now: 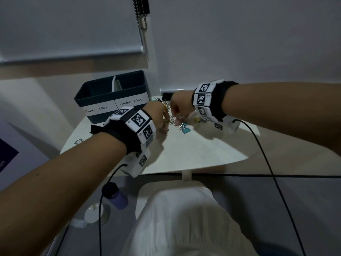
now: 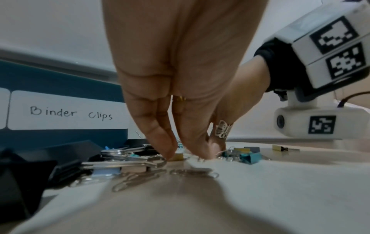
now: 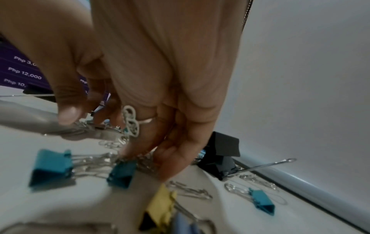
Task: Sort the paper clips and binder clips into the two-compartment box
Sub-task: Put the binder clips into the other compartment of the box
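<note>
A dark blue two-compartment box, labelled "Paper clips" on the left and "Binder clips" on the right, stands at the back left of the white table. Right of it lies a mixed pile of silver paper clips and teal, yellow and black binder clips. Both hands reach into the pile. My left hand points down and pinches a small yellow binder clip. My right hand pinches silver paper clips between thumb and forefinger, its other fingers curled onto the pile.
The wall runs close behind the pile. A loose metal ring lies near the table's left edge. Black cables hang from both wrists. On the floor stand a purple bottle and a white cup.
</note>
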Demonstrator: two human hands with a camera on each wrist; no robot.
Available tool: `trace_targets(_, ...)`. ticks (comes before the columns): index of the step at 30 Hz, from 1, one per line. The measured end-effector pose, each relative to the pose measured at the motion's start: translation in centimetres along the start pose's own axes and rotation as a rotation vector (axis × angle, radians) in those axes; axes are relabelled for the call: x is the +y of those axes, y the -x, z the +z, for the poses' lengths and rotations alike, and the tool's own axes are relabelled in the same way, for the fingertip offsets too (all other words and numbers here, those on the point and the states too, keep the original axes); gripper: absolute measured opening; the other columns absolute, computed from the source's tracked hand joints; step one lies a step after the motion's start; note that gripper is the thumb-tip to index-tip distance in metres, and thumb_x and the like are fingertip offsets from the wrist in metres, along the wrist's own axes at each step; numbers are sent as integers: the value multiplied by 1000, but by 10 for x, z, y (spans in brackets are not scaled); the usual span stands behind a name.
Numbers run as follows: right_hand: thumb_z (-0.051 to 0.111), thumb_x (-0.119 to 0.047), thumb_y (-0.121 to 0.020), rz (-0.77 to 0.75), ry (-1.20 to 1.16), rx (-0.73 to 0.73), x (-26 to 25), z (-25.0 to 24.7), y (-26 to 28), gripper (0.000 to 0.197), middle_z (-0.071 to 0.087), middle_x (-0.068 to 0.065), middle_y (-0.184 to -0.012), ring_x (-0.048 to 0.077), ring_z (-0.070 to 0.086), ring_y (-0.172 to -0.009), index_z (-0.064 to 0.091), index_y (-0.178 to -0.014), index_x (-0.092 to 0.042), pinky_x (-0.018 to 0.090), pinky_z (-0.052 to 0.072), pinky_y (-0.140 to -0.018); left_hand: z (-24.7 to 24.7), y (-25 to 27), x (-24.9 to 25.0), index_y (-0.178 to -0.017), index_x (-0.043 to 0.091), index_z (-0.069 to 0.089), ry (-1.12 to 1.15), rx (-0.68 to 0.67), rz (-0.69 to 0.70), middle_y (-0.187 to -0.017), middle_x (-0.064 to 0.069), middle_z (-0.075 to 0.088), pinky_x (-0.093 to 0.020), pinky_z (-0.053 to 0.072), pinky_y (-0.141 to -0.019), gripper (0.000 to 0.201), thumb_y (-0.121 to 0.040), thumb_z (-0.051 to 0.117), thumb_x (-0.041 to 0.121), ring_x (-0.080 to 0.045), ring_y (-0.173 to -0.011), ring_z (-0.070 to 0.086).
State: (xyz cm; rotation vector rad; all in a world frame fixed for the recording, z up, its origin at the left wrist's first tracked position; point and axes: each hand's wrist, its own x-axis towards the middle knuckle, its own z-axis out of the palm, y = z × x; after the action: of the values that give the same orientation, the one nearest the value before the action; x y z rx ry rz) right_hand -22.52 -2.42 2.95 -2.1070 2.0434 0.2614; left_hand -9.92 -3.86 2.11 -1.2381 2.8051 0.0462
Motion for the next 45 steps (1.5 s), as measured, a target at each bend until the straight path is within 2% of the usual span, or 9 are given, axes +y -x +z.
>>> trace_targets(4, 56, 0, -88, 30, -49, -162, 6, -4, -5, 22, 68, 6, -98, 16, 59, -81, 67, -107, 1, 10, 46, -45, -1, -1, 1, -113, 16, 67, 36, -33, -18, -119, -2, 64, -23, 43, -92, 43, -74, 77, 31, -17, -111, 58)
trace_targets(9, 59, -5, -87, 90, -156, -199, 28, -1, 0, 14, 72, 19, -102, 24, 63, -79, 70, -93, 2, 24, 54, -62, 4, -4, -2, -104, 11, 67, 56, -125, 14, -109, -4, 68, -24, 46, -86, 31, -76, 75, 22, -19, -101, 63)
trace_targets(20, 48, 3, -90, 198, -239, 19, 53, -18, 14, 19, 63, 11, -82, 21, 60, -66, 61, -79, -5, 24, 50, -58, -1, -17, 21, -114, 9, 63, 160, -6, 43, -117, -5, 64, -12, 45, -70, 27, -87, 60, 7, -19, -106, 62)
trace_targets(24, 51, -2, -91, 188, -288, 76, 57, -21, 16, 29, 60, 1, -66, 14, 59, -61, 56, -65, -11, 25, 54, -63, 1, -20, 34, -96, 3, 63, 100, -50, 7, -98, -10, 64, -26, 47, -90, 14, -91, 52, 10, -25, -104, 60)
trace_targets(27, 57, -6, -90, 170, -363, 116, 55, -25, 17, 25, 62, 1, -66, 14, 61, -63, 57, -66, -12, 25, 55, -66, 4, -17, 35, -111, -1, 60, -5, -63, 32, -114, -15, 62, -31, 46, -96, 25, -93, 48, 10, -27, -111, 57)
trace_targets(30, 60, -6, -89, 143, -472, 163, 44, -36, 14, 19, 63, 4, -69, 13, 62, -62, 59, -70, -9, 24, 55, -66, 4, -13, 25, -110, 0, 63, 1, -38, 55, -106, -14, 64, -31, 49, -94, 27, -91, 48, 14, -27, -108, 59)
trace_targets(33, 59, -3, -89, 89, -568, 217, 24, -52, 6, 22, 60, 0, -63, 5, 59, -49, 59, -68, -10, 15, 53, -54, -12, -3, -7, -101, 1, 68, 146, 131, -36, -101, -15, 66, -31, 50, -88, 24, -89, 54, 16, -28, -102, 62)
trace_targets(39, 62, -10, -87, -93, -633, 362, -53, -87, -38, 12, 63, 4, -65, 11, 58, -58, 69, -79, -3, 24, 54, -69, -63, 19, -118, -88, 1, 72, 342, 504, -405, -98, -17, 71, -31, 47, -83, 22, -88, 60, 19, -30, -96, 63)
trace_targets(45, 73, -20, -79, -75, -649, 512, -115, -92, -85, 24, 73, 10, -103, 18, 67, -92, 74, -97, -4, 24, 50, -82, -70, 12, -173, -86, 1, 75, 425, 553, -594, -93, -18, 73, -30, 49, -78, 17, -82, 69, 16, -23, -77, 61)
